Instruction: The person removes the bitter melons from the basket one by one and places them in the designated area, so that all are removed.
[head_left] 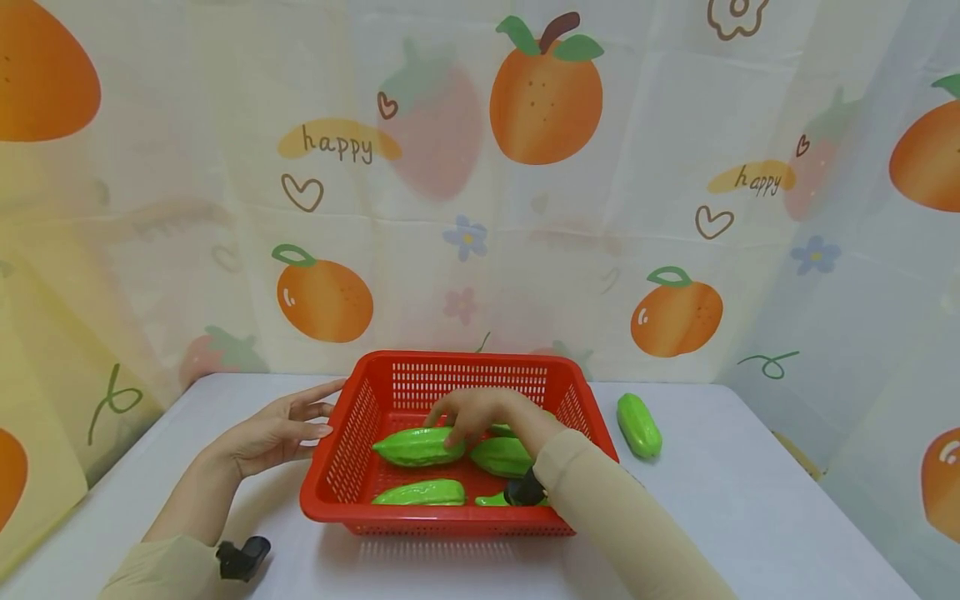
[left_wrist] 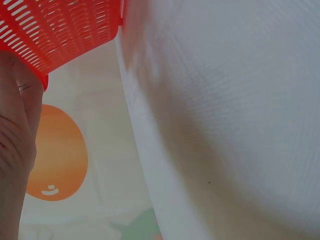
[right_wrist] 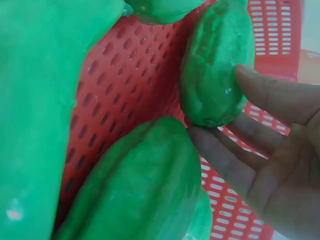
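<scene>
A red plastic basket (head_left: 465, 512) stands on the white table, holding several green bitter melons. My right hand (head_left: 480, 412) reaches inside and pinches the right end of one bitter melon (head_left: 420, 447); in the right wrist view the thumb lies on the side of this bitter melon (right_wrist: 215, 65) and the fingers are around its end. A second bitter melon (head_left: 501, 457) lies just right of it, and another bitter melon (head_left: 423, 492) lies near the front wall. At the basket's left side, my left hand (head_left: 273, 433) touches the outside with relaxed fingers.
One more bitter melon (head_left: 639, 426) lies on the white tabletop (head_left: 720, 500), right of the basket. Behind the table hangs a fruit-patterned curtain (head_left: 465, 275). Each wrist carries a black camera mount, such as the left mount (head_left: 243, 558).
</scene>
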